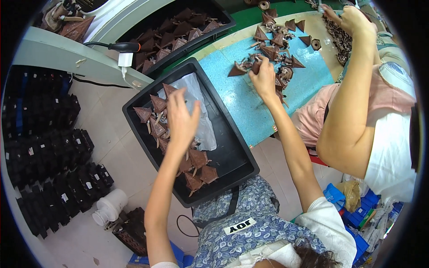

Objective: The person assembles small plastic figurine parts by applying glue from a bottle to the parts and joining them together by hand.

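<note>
My left hand (182,119) is over a black plastic tray (232,134), its thumb spread away from the fingers. Its fingertips are beside a brown pointed roof piece (168,89), and nothing shows in its grip. More brown pieces with pointed roofs, such as this one (157,128), line the tray's left side, some with short wooden-looking sticks. A white plastic sheet (207,134) lies on the tray bottom. On the blue mat (223,96), my right hand (263,77) has its fingers closed on a small brown figurine (256,67), partly hidden by them. Several similar brown pieces (277,40) crowd around it.
A second black tray (228,22) full of brown roof pieces stands behind. A co-worker's arm (357,67) reaches over the table at right. A white plug adapter (125,60) with cable hangs by the tray's far left corner. Black stacked parts (49,156) fill the left.
</note>
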`<state>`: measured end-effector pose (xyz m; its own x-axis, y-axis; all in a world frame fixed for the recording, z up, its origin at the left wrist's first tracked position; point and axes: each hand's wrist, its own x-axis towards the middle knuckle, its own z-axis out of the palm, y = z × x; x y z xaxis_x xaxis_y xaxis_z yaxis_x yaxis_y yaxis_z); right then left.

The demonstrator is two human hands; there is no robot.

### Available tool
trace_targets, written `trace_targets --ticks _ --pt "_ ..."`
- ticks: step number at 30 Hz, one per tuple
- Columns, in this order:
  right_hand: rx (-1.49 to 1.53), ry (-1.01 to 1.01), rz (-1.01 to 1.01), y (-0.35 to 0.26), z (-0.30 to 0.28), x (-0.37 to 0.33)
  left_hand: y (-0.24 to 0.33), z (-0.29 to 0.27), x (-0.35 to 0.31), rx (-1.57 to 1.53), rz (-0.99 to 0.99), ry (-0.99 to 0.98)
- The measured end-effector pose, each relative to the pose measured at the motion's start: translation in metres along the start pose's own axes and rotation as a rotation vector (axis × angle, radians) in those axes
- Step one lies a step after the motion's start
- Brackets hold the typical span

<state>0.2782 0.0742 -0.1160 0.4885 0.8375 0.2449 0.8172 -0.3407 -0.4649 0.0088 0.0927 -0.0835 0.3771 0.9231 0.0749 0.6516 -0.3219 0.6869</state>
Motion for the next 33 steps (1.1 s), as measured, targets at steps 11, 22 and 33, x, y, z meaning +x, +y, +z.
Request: trace_targets --ticks 11,22,33 --pt "0.662 0.103 0.204 -0.108 -0.146 -0.141 0.080 -0.014 -0.053 -1.646 -0.624 -0.106" --pt "0.617 -0.177 -0.021 -0.149 -0.159 -0.170 0.090 -0.033 -0.086 -1.885 -0.718 -0.304" --pt "0.811 0.061 0.153 -0.148 -0.178 -0.206 0.096 -0.036 -0.093 -2.003 -1.048 -0.343"
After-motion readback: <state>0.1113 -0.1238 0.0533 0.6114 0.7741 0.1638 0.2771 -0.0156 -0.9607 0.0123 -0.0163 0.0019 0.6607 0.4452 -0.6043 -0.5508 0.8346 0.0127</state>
